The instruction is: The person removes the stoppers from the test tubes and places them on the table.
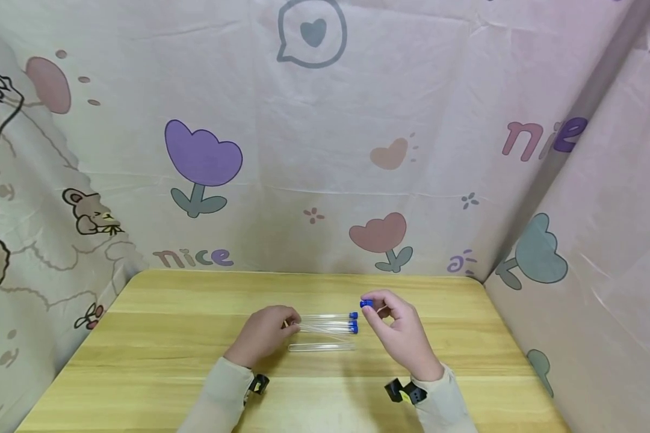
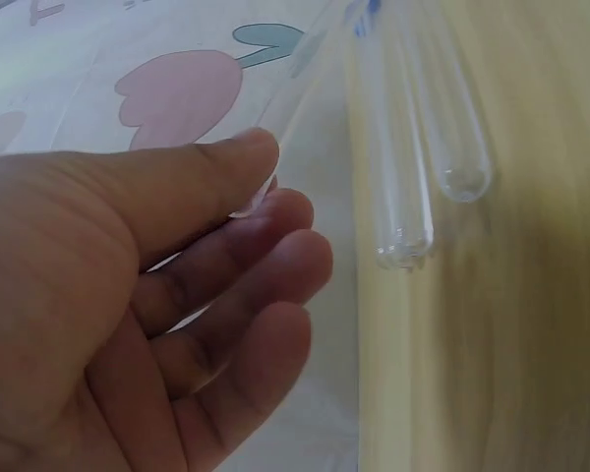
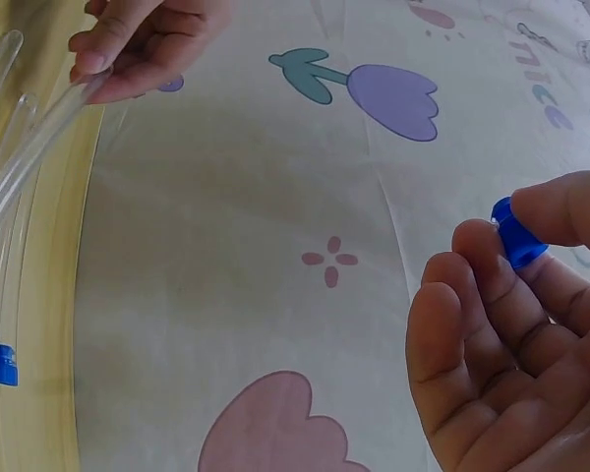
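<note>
My left hand (image 1: 263, 334) pinches the end of a clear test tube (image 2: 293, 98) between thumb and fingers. The tube slants away from that hand, above the others on the table. My right hand (image 1: 403, 337) holds a small blue cap (image 3: 519, 236) between thumb and fingertips, raised to the right of the tubes. Several clear tubes with blue caps (image 1: 353, 328) lie side by side on the table, caps to the right. Nearer to me lies another clear tube (image 1: 321, 347), with no blue cap visible on it. The far end of the held tube is hard to make out.
The wooden table (image 1: 162, 343) has a light grain. Behind it and along both sides hangs a pale cloth (image 1: 303, 120) printed with flowers and words. Each wrist wears a small black camera (image 1: 406, 392).
</note>
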Demonstrator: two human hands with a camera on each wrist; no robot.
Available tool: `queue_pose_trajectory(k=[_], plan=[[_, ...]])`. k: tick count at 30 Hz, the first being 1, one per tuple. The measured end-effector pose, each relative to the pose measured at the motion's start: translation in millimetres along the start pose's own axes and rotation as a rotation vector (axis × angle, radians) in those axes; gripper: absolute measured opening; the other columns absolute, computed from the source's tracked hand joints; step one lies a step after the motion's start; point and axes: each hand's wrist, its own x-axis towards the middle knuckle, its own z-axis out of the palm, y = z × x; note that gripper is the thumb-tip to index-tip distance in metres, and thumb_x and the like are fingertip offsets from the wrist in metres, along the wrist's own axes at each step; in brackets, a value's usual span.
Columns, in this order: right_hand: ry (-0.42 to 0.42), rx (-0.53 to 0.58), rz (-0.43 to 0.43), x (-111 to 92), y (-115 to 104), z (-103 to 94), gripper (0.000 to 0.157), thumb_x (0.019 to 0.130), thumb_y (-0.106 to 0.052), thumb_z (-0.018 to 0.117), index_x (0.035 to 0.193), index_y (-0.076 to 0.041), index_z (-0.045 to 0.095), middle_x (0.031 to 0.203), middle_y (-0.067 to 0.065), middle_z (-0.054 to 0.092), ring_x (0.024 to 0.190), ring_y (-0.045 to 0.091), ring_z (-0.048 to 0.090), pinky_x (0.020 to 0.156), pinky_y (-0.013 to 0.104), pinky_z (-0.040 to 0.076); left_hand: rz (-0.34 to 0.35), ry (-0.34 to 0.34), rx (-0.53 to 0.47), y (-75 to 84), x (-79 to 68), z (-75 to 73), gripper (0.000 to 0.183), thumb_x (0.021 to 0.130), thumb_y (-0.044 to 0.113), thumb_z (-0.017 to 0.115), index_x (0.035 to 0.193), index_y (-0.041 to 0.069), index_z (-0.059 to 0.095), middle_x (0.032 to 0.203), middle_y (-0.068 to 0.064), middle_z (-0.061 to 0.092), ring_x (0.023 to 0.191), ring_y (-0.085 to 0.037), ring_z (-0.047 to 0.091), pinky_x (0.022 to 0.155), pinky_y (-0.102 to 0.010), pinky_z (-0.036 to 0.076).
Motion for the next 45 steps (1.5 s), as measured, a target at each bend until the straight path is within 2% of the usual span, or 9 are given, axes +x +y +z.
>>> queue_pose_trajectory(k=[7,12,19,30,35,39,45], plan=[[-0.025,-0.015,0.034,1,0,0.0,0.014,0.099,-0.011,0.071,0.111,-0.018,0.071,0.098,0.003,0.072,0.086,0.011,0.064,0.077,0.027,0.056,-0.013,-0.049,-0.014,-1.5,-2.8,3.4,0.009,0.094,0.021,0.078,0.101,0.015,0.080,0.091,0.010,0.069,0.080,-0.007,0.060,0.074,-0.033,0.054],[-0.034,-0.019,0.051,1,0,0.7,0.015,0.098,-0.012,0.072,0.111,-0.019,0.071,0.098,-0.004,0.071,0.086,0.012,0.064,0.078,0.028,0.056,-0.003,-0.059,0.002,-3.7,-4.2,7.1,0.009,0.094,0.020,0.077,0.100,0.014,0.080,0.093,0.007,0.071,0.082,-0.009,0.062,0.077,-0.036,0.056],[-0.033,-0.013,0.028,1,2,3.1,0.014,0.099,-0.009,0.071,0.111,-0.015,0.072,0.099,0.000,0.072,0.085,0.011,0.063,0.078,0.028,0.056,0.006,-0.084,0.016,-6.7,-4.7,11.6,0.007,0.095,0.016,0.075,0.098,0.012,0.079,0.099,0.000,0.076,0.094,-0.022,0.071,0.088,-0.047,0.057],[-0.033,-0.028,0.057,1,3,4.6,0.014,0.099,-0.012,0.072,0.111,-0.019,0.072,0.095,-0.007,0.070,0.085,0.011,0.063,0.077,0.027,0.055,-0.015,-0.089,-0.004,-8.2,-5.9,13.5,0.006,0.093,0.008,0.075,0.096,0.012,0.080,0.101,-0.001,0.076,0.100,-0.025,0.071,0.091,-0.047,0.057],[-0.030,-0.024,0.053,1,4,5.0,0.012,0.099,-0.012,0.071,0.111,-0.017,0.072,0.095,-0.007,0.070,0.084,0.011,0.063,0.078,0.028,0.056,-0.023,-0.014,0.017,-7.2,-4.5,3.1,0.006,0.095,0.013,0.075,0.097,0.013,0.080,0.099,0.002,0.075,0.095,-0.019,0.070,0.089,-0.043,0.058],[-0.011,-0.008,0.066,2,5,5.1,0.012,0.098,-0.010,0.072,0.110,-0.014,0.072,0.095,-0.004,0.072,0.084,0.012,0.065,0.077,0.028,0.057,-0.055,0.097,0.021,-2.7,-6.9,-17.9,0.006,0.097,0.017,0.073,0.100,0.015,0.079,0.096,0.006,0.073,0.088,-0.013,0.067,0.085,-0.039,0.057],[0.019,0.033,0.106,1,6,4.5,0.015,0.097,-0.002,0.071,0.108,-0.011,0.067,0.096,-0.003,0.076,0.087,0.012,0.071,0.076,0.028,0.058,-0.029,0.209,0.037,10.6,-15.1,-48.2,0.010,0.099,0.019,0.071,0.106,0.015,0.077,0.096,0.007,0.072,0.084,-0.010,0.064,0.077,-0.036,0.056]])
